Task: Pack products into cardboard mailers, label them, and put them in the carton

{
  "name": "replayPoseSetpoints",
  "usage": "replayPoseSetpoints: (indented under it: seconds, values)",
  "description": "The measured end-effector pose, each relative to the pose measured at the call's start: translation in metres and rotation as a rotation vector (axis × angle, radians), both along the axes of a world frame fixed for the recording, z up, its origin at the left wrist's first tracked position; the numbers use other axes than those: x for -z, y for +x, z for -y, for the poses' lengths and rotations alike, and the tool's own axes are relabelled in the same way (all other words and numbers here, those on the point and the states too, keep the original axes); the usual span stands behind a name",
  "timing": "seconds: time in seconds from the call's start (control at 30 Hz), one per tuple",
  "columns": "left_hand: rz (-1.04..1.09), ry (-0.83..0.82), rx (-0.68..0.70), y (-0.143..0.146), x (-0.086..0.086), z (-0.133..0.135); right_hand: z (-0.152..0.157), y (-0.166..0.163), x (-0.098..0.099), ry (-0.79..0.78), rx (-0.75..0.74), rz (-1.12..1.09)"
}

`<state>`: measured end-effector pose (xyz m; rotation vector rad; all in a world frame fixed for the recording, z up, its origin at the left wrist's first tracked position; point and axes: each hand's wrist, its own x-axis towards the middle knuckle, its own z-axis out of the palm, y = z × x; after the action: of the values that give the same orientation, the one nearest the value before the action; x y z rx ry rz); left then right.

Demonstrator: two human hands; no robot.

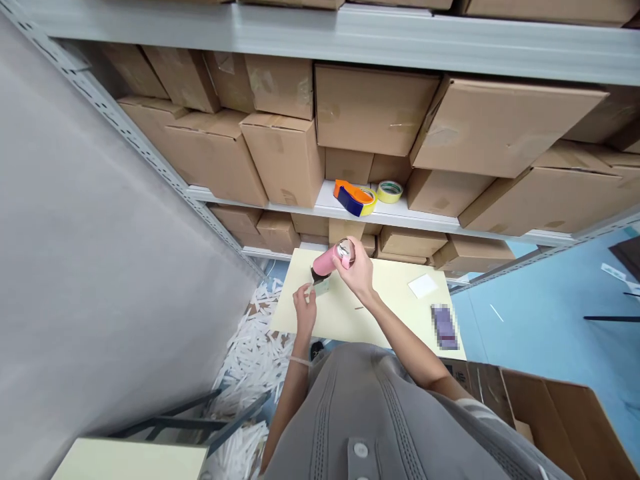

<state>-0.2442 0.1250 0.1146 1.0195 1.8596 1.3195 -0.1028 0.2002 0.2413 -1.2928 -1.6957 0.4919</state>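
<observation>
My right hand (357, 267) is wrapped round a pink hair dryer (325, 262) above the table. Its silver rear end faces up and right, and its black nozzle (318, 276) tilts down and left. Close below the nozzle, the fingers of my left hand (305, 305) are pinched on a small pale piece, too small to name. A pale greenish flat item (323, 287) shows just right of those fingertips, partly behind the nozzle. Both hands are over the cream tabletop (345, 320).
A white card (423, 286) and a pixelated purple object (445, 327) lie on the table's right side. Ahead, a shelf holds cardboard boxes (375, 107), an orange and blue tape dispenser (354, 199) and a tape roll (390, 191). Paper strips (255, 347) cover the floor at left.
</observation>
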Motion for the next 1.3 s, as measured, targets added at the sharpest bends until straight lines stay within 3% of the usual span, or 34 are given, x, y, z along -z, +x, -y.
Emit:
replayPoseSetpoints:
  seconds: [0.1,0.2,0.3,0.47,0.8,1.03,1.3]
  values:
    - [-0.24,-0.04,-0.014,0.0,0.007,-0.012,-0.009,-0.022,0.015,-0.049,-0.062,0.104]
    - [-0.288,-0.117,0.004,0.0,0.014,-0.026,-0.012,-0.036,0.031,-0.1,-0.101,0.192]
    - [-0.283,-0.082,0.024,-0.006,0.021,-0.037,-0.014,-0.04,0.042,-0.113,-0.101,0.221]
    - [-0.291,0.007,0.045,-0.018,0.028,-0.043,-0.022,-0.034,0.047,-0.114,-0.087,0.237]
    - [-0.32,-0.087,0.038,-0.008,0.024,-0.038,-0.029,-0.007,0.066,-0.126,0.013,0.057]
    - [-0.25,-0.051,0.029,-0.005,0.021,-0.036,-0.02,-0.004,0.062,-0.141,0.03,-0.042]
    - [-0.174,-0.018,0.045,0.001,0.042,-0.037,-0.018,-0.012,0.056,-0.168,-0.036,0.038]
